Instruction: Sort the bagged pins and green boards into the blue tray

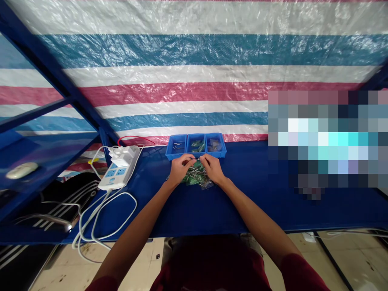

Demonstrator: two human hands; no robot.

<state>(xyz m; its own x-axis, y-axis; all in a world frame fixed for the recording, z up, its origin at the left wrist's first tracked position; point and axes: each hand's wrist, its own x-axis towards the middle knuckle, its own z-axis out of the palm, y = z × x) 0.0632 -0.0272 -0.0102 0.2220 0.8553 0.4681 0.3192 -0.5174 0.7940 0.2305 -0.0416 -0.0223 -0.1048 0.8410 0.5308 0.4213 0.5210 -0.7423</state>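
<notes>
My left hand (181, 167) and my right hand (214, 167) meet over the table with fingertips pinched. Between them runs a small thin metal piece (198, 159), one end in each pinch; its exact kind is too small to make out. Below the hands lies a loose pile of slim metal parts (197, 174) mixed with green pieces and clear plastic bits. Just behind the fingers stands a blue divided tray (185, 156) with three compartments. Its left one has a few thin metal parts, the middle one greenish pieces, and the right one clear plastic-looking pieces.
On the left of the blue table (188, 214) sit a white power strip (117, 173) with chargers plugged in and a looped white cable (133, 198). A pale computer mouse (22, 170) is at far left. Striped sheeting (194, 93) hangs behind; the right side is pixelated.
</notes>
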